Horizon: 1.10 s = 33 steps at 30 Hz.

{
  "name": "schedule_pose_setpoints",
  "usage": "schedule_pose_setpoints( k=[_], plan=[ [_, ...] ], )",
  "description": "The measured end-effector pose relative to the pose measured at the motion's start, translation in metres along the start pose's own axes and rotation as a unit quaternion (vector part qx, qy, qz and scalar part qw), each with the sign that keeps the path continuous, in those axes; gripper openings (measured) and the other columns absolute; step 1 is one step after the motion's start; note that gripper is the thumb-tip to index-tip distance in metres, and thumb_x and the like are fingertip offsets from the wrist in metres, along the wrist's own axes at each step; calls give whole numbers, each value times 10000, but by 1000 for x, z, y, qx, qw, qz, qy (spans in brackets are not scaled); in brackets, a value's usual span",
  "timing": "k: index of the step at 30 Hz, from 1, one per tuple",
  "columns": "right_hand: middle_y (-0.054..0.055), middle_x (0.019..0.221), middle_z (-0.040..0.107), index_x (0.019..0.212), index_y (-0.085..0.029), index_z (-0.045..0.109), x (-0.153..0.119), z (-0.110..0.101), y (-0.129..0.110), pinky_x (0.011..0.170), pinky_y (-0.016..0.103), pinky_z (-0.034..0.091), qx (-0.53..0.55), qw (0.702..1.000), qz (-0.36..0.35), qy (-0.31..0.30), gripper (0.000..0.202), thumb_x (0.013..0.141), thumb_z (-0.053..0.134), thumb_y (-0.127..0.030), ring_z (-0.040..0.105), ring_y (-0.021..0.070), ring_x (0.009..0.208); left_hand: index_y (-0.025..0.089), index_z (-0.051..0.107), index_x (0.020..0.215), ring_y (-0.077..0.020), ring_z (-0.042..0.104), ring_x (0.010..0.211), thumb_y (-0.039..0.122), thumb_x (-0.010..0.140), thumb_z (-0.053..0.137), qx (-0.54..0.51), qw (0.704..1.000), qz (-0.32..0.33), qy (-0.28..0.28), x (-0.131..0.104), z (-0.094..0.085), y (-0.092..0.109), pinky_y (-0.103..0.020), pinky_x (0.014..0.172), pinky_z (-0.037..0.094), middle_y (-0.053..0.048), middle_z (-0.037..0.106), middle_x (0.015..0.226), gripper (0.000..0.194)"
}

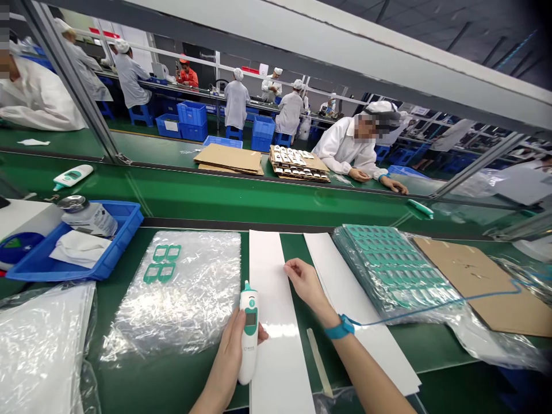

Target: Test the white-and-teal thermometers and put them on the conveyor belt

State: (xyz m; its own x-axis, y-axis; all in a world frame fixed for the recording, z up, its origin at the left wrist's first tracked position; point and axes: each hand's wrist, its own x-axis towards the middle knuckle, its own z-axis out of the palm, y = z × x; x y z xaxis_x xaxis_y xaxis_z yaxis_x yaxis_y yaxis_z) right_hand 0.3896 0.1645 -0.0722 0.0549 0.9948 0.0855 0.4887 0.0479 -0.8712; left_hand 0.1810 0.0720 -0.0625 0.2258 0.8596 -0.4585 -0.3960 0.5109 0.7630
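A white and teal ear thermometer (249,339) stands nearly upright in my left hand (230,351), its small screen and button facing me. My left fingers wrap around its lower body, over a long white strip (269,293). My right hand (305,283) is by the strip's right edge, thumb and fingertips pinched together; whatever may be between them is too small to make out. A blue wrist strap (340,328) with a coiled cord circles my right wrist. Left of the strip, several teal frame stickers (162,263) lie on a stack of clear plastic bags (202,287).
A blue tray (116,241) with a bottle and cloth sits left. At right are another white strip (357,322), bagged teal sheets (392,264) and cardboard (487,287). Thermometers (73,176) lie on the green belt (241,198) beyond. A co-worker (349,144) leans opposite.
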Motion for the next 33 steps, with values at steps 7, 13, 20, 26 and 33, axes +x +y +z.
schedule_pose_setpoints(
  k=[7, 13, 20, 26, 33],
  plan=[
    [-10, 651, 540, 742, -157, 589, -43, 13, -64, 529, 235, 383, 192, 972, 50, -127, 248, 798, 660, -388, 467, 102, 557, 130, 670, 868, -207, 621, 631, 633, 821, 530, -80, 996, -45, -1, -11, 1, 6, -362, 738, 521, -65, 669, 624, 525],
    [-33, 596, 543, 750, -168, 562, -70, 37, -91, 484, 228, 409, 251, 946, 80, -190, 232, 831, 642, -369, 523, 95, 473, 172, 642, 785, -153, 565, 556, 561, 842, 560, -103, 995, -13, 5, -17, 4, 3, -272, 602, 474, -16, 635, 598, 402],
    [-47, 562, 540, 756, -176, 541, -74, 43, -88, 408, 222, 424, 282, 933, 102, -199, 237, 835, 644, -374, 533, 102, 401, 156, 649, 757, -150, 542, 580, 546, 848, 563, -115, 993, 4, -1, -17, 5, 3, -273, 607, 468, -17, 614, 618, 410],
    [-38, 574, 543, 752, -170, 547, -76, 44, -90, 389, 223, 436, 263, 941, 103, -186, 267, 821, 656, -405, 524, 102, 405, 156, 642, 778, -147, 531, 589, 529, 842, 579, -126, 992, 2, 2, -17, 4, 0, -271, 598, 465, -13, 601, 630, 384],
    [-36, 580, 533, 743, -179, 551, -77, 46, -90, 371, 223, 432, 254, 946, 102, -172, 287, 813, 655, -437, 516, 103, 405, 162, 637, 789, -141, 526, 605, 517, 860, 566, -124, 992, 8, 9, -17, 6, 2, -262, 611, 462, -3, 601, 641, 370]
  ],
)
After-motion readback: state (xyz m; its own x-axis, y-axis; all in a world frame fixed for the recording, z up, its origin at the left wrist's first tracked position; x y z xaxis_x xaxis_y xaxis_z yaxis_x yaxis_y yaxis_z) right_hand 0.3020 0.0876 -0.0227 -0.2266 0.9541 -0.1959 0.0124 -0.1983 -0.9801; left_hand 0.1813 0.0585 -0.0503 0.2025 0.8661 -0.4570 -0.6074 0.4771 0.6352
